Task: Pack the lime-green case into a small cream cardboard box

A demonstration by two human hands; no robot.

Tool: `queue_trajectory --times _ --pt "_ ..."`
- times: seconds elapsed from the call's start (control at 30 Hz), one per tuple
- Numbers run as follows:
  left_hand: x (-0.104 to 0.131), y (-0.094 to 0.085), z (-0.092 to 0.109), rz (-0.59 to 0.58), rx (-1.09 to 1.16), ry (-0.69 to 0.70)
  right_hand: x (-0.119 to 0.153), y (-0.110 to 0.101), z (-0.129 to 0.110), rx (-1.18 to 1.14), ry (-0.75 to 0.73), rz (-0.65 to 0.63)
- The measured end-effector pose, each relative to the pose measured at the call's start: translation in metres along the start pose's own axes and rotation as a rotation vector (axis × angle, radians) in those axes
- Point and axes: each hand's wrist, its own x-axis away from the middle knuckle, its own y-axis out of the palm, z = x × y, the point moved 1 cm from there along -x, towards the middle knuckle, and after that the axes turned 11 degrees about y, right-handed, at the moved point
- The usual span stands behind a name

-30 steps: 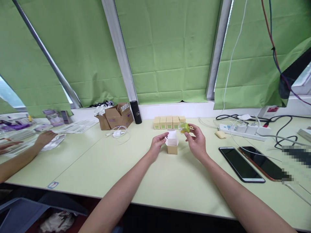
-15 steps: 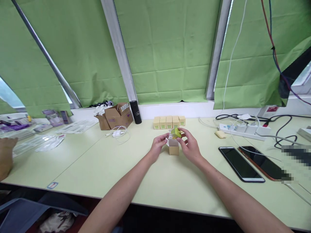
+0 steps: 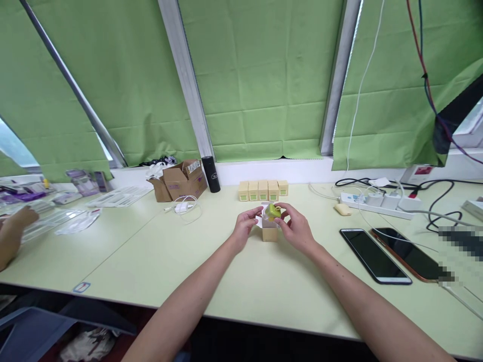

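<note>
A small brown cardboard box [image 3: 269, 235] stands upright on the table with its top open and pale flaps raised. My left hand [image 3: 246, 225] is closed at the box's left side, fingers pinching its white flap. Between the fingers of my right hand [image 3: 296, 224] is a small green object [image 3: 272, 211], rounded and partly wrapped in clear plastic. It sits at the mouth of the box, tilted, its lower part hidden by the box's wall. What kind of thing it is I cannot make out.
Behind my hands stands a row of several small boxes [image 3: 258, 191]. Two phones [image 3: 373, 255] lie to the right, near a power strip [image 3: 377, 203] and cables. Back left are an open carton [image 3: 184, 182] and a black bottle [image 3: 211, 174]. Another person's hand [image 3: 18, 226] is far left.
My right hand has lowered the green object a little, into the mouth of the box. My left hand stays by the flap. The other person's hand has shifted to the right.
</note>
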Motion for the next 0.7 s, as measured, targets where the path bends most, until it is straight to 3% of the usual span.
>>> queue_trajectory --times 0.7 --pt "-0.0013 -0.0070 -0.0067 -0.008 0.008 -0.001 0.0048 0.0020 -0.0032 0.080 -0.005 -0.114"
